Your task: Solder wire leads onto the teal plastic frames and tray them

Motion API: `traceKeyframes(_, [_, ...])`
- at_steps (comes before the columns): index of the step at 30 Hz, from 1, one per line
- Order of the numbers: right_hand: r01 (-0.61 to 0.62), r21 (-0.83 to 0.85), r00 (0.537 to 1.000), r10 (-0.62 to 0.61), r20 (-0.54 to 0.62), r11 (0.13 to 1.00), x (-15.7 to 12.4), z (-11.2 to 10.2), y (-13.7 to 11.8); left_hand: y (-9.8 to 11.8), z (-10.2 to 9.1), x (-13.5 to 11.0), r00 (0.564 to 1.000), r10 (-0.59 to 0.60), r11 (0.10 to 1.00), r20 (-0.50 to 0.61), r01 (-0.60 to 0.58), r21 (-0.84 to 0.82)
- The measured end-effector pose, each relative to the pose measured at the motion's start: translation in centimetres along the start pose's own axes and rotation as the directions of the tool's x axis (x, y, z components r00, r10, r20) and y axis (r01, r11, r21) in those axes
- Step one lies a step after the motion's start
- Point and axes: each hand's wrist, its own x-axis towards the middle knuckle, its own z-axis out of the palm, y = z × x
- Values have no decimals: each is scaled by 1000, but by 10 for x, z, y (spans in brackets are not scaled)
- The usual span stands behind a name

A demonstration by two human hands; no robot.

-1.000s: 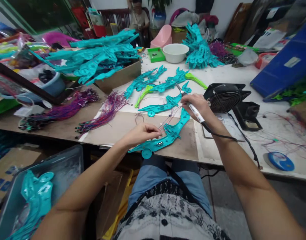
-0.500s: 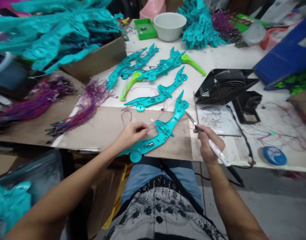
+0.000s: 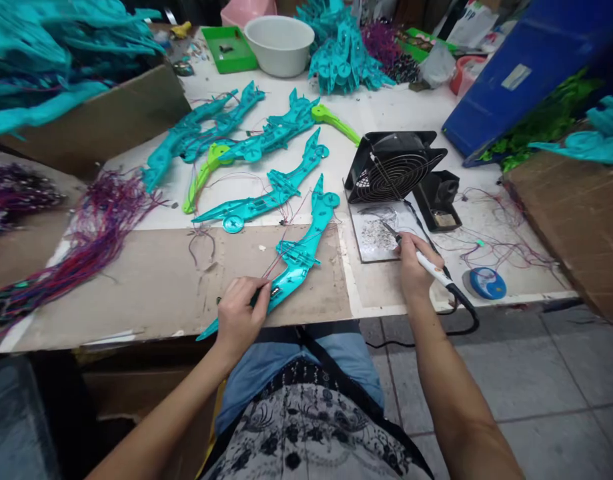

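Just in front of the black fan [image 3: 391, 170], a soldering iron [image 3: 433, 268] is held in the right hand [image 3: 416, 265], the grip wrapped round its white handle; its tip is aimed over the speckled plate [image 3: 369, 245] at the fan's foot, and a pen-like hold is probably used so that the tip can be steered finely; the fan is presumably set there so that fumes are drawn off, with the iron stand [image 3: 435, 223] placed at its right for easy reach.

Left of the fan and nearer the front of the table [image 3: 386, 297], the teal piece [image 3: 313, 232] is laid, its lower half partly covered by the left hand [image 3: 243, 310]; there the grip appears pinched together on thin red wires [image 3: 275, 263], though whether the piece is also pressed cannot be told; its weight seems to be left to the table, so only light steadying would be needed.

The teal piece is long, glossy and bent, seemingly moulded in plastic; a round disc [image 3: 331, 199] is seen near its pointed far end, and its bend is crossed by a ridged section.
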Motion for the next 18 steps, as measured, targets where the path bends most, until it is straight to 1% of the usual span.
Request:
traceKeyframes(3, [1, 15, 1000, -1, 6, 1000, 0, 0, 0, 5, 12, 3, 995, -94, 995, -15, 93, -42])
traceKeyframes(6, [-20, 26, 1000, 20, 12, 999, 0, 0, 1, 9, 14, 8, 974, -224, 968, 8, 224, -111])
traceKeyframes(8, [-32, 19, 999, 32, 12, 999, 0, 0, 2, 12, 10, 13, 947, -315, 930, 60, 320, -179])
traceKeyframes(11, [-28, -2, 1000, 28, 11, 1000, 1, 1, 5, 14, 1, 21, 889, -418, 848, 187, 456, -272])
traceKeyframes(13, [-42, 10, 999, 42, 14, 999, 4, 1, 7, 14, -4, 26, 860, -442, 802, 256, 507, -315])
traceKeyframes(14, [-59, 28, 998, 59, 13, 998, 5, 1, 7, 14, -5, 28, 852, -441, 786, 280, 518, -337])
traceKeyframes(16, [-95, 78, 995, 96, -1, 992, 6, 2, 4, 14, -6, 31, 849, -423, 767, 317, 522, -374])
traceKeyframes(18, [-101, 158, 994, 107, -25, 982, 2, 2, -2, 13, -6, 31, 853, -389, 765, 347, 509, -395])
